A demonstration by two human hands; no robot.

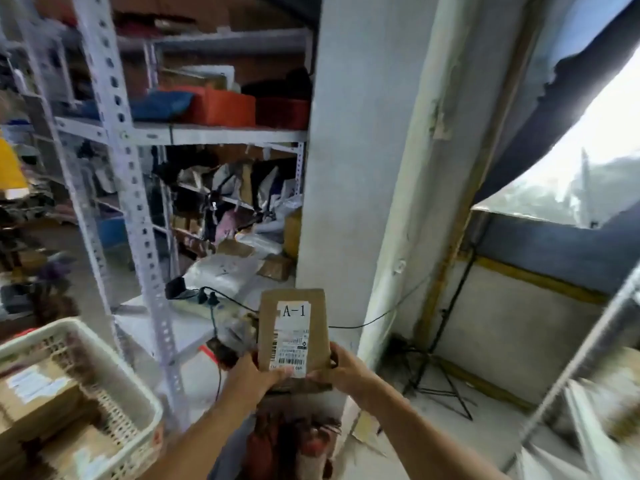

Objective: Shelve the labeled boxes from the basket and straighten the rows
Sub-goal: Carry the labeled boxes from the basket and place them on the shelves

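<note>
A brown cardboard box (294, 327) with a white label reading A-1 and barcodes is held upright in front of me. My left hand (258, 375) grips its lower left corner, thumb across the label's bottom edge. My right hand (346, 370) grips its lower right corner. The cream plastic basket (114, 386) sits at the lower left, and several labeled cardboard boxes (38, 393) lie inside it. A white metal shelving rack (138, 209) stands behind the basket, to the left of the held box.
A grey concrete pillar (349, 168) rises just behind the held box. Orange and red boxes (228, 107) sit on an upper shelf. Parcels and bags crowd the lower shelves and floor. A power strip (194, 299) with cables lies low. A black tripod (436, 375) stands at right.
</note>
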